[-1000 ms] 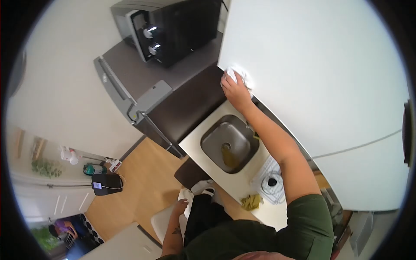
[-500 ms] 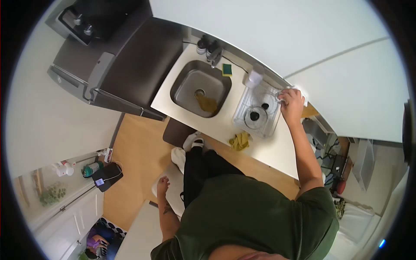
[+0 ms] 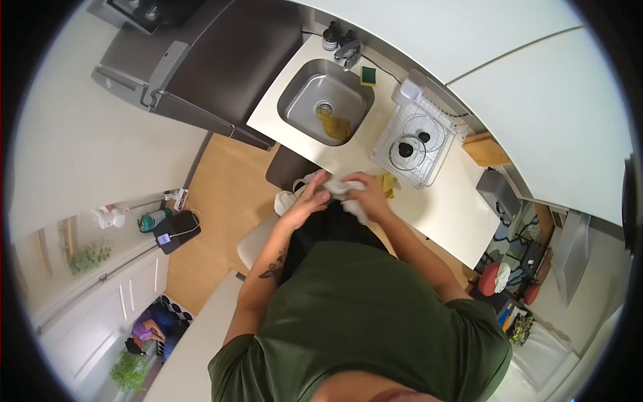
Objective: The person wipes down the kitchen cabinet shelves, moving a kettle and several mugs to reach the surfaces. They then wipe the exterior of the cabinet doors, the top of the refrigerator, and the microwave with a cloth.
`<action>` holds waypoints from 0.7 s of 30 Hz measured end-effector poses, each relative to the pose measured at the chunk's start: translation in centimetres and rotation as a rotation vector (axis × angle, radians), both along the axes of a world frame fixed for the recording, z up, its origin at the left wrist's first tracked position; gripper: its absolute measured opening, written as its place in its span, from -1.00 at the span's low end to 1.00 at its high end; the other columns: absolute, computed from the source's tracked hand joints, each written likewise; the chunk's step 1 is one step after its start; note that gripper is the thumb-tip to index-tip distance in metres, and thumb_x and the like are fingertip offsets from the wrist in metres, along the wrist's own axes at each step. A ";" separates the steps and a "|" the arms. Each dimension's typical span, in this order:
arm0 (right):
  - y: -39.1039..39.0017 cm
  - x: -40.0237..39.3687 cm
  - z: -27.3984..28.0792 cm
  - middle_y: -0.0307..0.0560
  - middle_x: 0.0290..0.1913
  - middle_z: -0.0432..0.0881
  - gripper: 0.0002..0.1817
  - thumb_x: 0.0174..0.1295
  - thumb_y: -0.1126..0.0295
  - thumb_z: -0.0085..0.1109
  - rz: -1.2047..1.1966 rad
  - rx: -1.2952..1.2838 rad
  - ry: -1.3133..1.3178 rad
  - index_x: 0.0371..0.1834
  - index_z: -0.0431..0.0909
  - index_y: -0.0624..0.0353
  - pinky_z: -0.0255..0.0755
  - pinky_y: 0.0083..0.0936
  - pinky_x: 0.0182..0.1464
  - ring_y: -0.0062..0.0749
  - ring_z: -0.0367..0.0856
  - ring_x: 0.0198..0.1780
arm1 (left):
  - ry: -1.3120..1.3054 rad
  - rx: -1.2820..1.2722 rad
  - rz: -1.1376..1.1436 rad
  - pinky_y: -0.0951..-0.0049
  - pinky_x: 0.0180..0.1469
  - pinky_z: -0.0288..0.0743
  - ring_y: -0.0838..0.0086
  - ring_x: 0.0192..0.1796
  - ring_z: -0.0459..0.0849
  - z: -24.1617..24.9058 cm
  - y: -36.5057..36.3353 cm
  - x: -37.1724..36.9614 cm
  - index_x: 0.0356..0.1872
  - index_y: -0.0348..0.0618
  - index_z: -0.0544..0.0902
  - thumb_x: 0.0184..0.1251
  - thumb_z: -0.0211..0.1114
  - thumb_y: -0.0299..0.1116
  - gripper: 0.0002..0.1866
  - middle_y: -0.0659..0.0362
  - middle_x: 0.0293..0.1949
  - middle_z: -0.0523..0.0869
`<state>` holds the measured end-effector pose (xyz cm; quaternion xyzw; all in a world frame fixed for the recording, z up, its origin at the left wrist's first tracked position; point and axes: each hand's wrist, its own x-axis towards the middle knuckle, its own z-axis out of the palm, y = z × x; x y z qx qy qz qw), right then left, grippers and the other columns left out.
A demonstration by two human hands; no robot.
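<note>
In front of my body, below the counter's front edge, my right hand [image 3: 370,197] grips a crumpled white cloth [image 3: 346,189], part of which hangs down under the fingers. My left hand [image 3: 307,205] is raised just beside the cloth, its fingers spread and fingertips close to it. Partly hidden behind my right hand, a yellow cloth [image 3: 388,183] lies on the counter edge. Beyond, a clear dish rack [image 3: 420,175] holds glass lids [image 3: 407,153] with black knobs.
The steel sink [image 3: 301,84] has a wet yellow-brown cloth [image 3: 334,126] by its drain. Near the faucet [image 3: 349,53] are a green-and-yellow sponge [image 3: 368,76] and dark bottles [image 3: 330,37]. A wooden board [image 3: 487,150] stands right of the rack. A person [image 3: 149,329] sits far lower left.
My right hand has come from beyond the dish rack back to my body, bringing the white cloth. My left hand has risen from my side to meet it. The view has shifted.
</note>
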<state>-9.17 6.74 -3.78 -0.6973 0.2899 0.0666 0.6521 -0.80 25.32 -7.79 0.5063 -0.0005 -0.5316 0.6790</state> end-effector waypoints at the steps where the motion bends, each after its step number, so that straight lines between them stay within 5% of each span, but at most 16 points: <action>1: 1.8 1.3 0.9 -0.07 -0.12 0.63 -0.62 -0.13 0.46 0.25 0.043 0.038 -0.004 -0.13 0.61 0.16 0.43 -0.46 0.03 -0.30 0.60 -0.08 | -0.002 -0.001 -0.017 0.36 0.26 0.35 0.39 0.31 0.38 0.0 -0.4 -0.1 0.41 -0.11 0.19 0.30 0.30 -0.26 -0.30 0.10 0.26 0.41; 3: 4.5 3.3 -0.2 -0.05 -0.06 0.61 -0.57 -0.10 0.43 0.26 0.033 0.011 -0.137 -0.06 0.58 0.12 0.40 -0.42 0.07 -0.25 0.56 -0.01 | 0.158 -0.404 0.230 0.33 0.28 0.33 0.40 0.32 0.35 -0.2 -0.5 0.2 0.44 -0.07 0.10 0.30 0.29 -0.30 -0.25 0.13 0.28 0.37; 5: 6.1 6.6 -0.2 -0.02 -0.01 0.59 -0.53 -0.08 0.39 0.28 0.077 -0.010 -0.318 0.02 0.55 0.08 0.37 -0.39 0.12 -0.21 0.53 0.06 | 0.110 -0.334 0.337 0.34 0.28 0.32 0.39 0.31 0.37 -0.2 0.3 2.3 0.42 -0.09 0.14 0.29 0.29 -0.32 -0.28 0.14 0.26 0.39; 10: 8.5 13.1 4.5 0.05 0.28 0.33 -0.35 -0.15 0.34 0.34 0.259 -0.804 -0.647 0.16 0.47 0.02 0.15 -0.19 0.32 -0.01 0.25 0.32 | 0.038 -0.191 0.627 0.42 0.23 0.33 0.42 0.20 0.46 5.3 2.1 8.8 0.33 -0.16 0.26 0.28 0.24 -0.48 -0.41 0.16 0.13 0.52; 11: 8.9 14.7 4.4 0.08 0.27 0.33 -0.29 -0.19 0.35 0.34 0.200 -0.599 -0.700 0.20 0.45 0.00 0.21 -0.21 0.30 0.02 0.33 0.25 | 0.014 -0.203 0.655 0.42 0.23 0.33 0.42 0.20 0.46 5.7 2.1 10.2 0.33 -0.16 0.26 0.28 0.24 -0.48 -0.41 0.16 0.13 0.52; 18: 9.0 25.2 6.6 0.11 0.09 0.45 -0.30 -0.18 0.46 0.35 0.083 -0.239 -0.710 0.15 0.32 0.20 0.34 -0.28 0.19 -0.09 0.46 0.13 | -0.740 -0.054 0.600 0.30 0.27 0.28 0.33 0.23 0.43 8.4 4.2 18.6 0.30 -0.21 0.27 0.27 0.32 -0.16 -0.34 0.06 0.20 0.46; 20: 8.1 28.8 6.9 0.09 0.06 0.45 -0.28 -0.16 0.46 0.38 0.033 -0.269 -0.699 0.15 0.27 0.21 0.34 -0.31 0.18 -0.13 0.46 0.11 | -1.417 0.480 0.699 0.18 0.34 0.18 0.15 0.33 0.31 11.0 6.0 21.9 0.26 -0.21 0.35 0.24 0.32 -0.16 -0.38 -0.03 0.29 0.36; 21: 7.8 31.0 7.3 0.09 0.05 0.44 -0.30 -0.16 0.47 0.39 0.019 -0.331 -0.798 0.12 0.27 0.20 0.34 -0.32 0.17 -0.14 0.46 0.10 | -1.452 0.598 0.760 0.16 0.36 0.14 0.11 0.36 0.26 12.0 7.2 23.6 0.25 -0.18 0.38 0.24 0.30 -0.19 -0.42 -0.04 0.32 0.33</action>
